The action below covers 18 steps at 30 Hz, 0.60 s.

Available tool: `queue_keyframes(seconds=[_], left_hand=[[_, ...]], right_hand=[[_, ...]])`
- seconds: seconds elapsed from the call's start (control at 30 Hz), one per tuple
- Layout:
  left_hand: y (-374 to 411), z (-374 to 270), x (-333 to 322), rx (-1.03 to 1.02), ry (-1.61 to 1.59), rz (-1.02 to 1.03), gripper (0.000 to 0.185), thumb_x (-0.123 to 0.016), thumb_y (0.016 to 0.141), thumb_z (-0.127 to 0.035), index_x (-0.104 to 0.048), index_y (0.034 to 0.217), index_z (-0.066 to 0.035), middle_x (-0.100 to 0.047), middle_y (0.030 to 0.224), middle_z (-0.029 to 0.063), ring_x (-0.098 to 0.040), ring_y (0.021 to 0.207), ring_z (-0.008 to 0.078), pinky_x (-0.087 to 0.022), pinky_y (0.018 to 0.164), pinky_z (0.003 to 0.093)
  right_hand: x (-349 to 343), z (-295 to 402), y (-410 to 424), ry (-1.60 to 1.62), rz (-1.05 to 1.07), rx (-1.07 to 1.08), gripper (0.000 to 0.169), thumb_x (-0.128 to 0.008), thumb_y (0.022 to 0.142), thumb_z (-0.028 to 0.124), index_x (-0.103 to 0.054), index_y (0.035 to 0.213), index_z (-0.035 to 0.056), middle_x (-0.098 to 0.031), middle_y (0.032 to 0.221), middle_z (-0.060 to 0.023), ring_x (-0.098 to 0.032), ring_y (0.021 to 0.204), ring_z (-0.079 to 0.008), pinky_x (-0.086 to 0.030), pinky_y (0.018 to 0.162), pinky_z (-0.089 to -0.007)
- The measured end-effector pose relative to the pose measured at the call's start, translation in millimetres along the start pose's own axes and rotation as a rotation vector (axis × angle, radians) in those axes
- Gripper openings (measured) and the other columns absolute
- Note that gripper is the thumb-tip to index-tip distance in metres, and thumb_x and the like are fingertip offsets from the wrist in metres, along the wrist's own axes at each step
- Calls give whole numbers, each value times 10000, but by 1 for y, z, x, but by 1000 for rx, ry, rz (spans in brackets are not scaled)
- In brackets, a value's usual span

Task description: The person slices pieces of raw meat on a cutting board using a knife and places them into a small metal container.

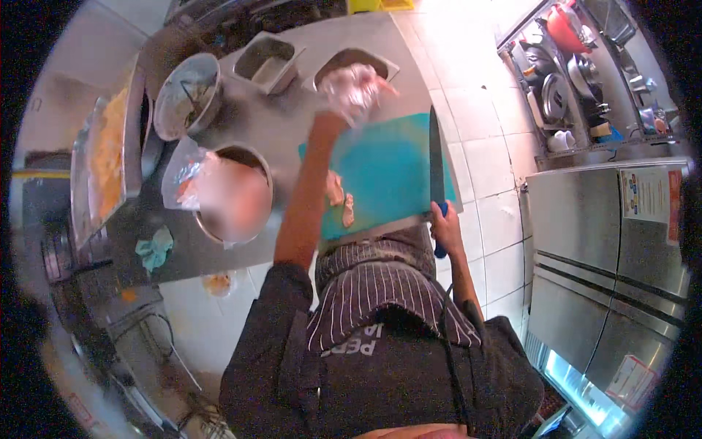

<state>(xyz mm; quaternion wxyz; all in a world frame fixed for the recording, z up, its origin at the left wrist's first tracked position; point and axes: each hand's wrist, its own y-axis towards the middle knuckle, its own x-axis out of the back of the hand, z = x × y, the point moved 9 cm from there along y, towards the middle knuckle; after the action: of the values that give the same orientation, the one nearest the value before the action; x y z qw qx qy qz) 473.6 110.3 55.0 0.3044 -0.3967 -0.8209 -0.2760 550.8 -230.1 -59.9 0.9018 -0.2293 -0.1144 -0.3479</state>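
My left hand (pixel 354 92), in a clear plastic glove, reaches over a steel food pan (pixel 392 70) at the far edge of the cutting board. A pinkish piece of raw meat (pixel 386 85) sticks out from its fingers, blurred. My bare right hand (pixel 447 225) grips the blue handle of a large kitchen knife (pixel 436 156). The blade points away from me along the right side of the turquoise cutting board (pixel 384 170). Two small pieces of raw meat (pixel 348 211) lie at the board's near left, beside my left forearm.
Left of the board stands a round metal pot (pixel 267 170) with raw meat and a plastic bag (pixel 184 175). Behind are a mixing bowl (pixel 214 104) and another steel pan (pixel 269 68). A crumpled turquoise cloth (pixel 154 248) lies near the table edge. A steel refrigerator (pixel 573 219) stands right.
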Motion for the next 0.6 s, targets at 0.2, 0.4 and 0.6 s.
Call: queue_keyframes(seconds=[0.2,0.4,0.6], left_hand=[[-23,100,36,144,-231,-55,320,-536,930,-318,-583,1084,-42,-630,1016,133,-623,910,264,-520,781,405],[-212,177,-55,669,-258,-86,327,-543,938,-354,-588,1061,-55,-638,1033,114,-625,952,256,-515,848,440],[-188,76,-67,583,-596,381,241,-637,875,-258,-564,952,-41,-635,921,90,-631,852,218,-536,727,377]], right_hand=[[-16,16,6,124,72,-46,221,-574,976,266,-434,904,111,-408,573,34,-387,406,-69,-308,344,-246],[-19,0,1,124,82,-58,230,-593,967,273,-444,937,101,-397,581,40,-373,408,-58,-289,335,-246],[-23,-6,0,-18,101,-90,397,-622,936,361,-558,1080,-4,-608,783,-80,-570,714,-169,-466,640,-348]])
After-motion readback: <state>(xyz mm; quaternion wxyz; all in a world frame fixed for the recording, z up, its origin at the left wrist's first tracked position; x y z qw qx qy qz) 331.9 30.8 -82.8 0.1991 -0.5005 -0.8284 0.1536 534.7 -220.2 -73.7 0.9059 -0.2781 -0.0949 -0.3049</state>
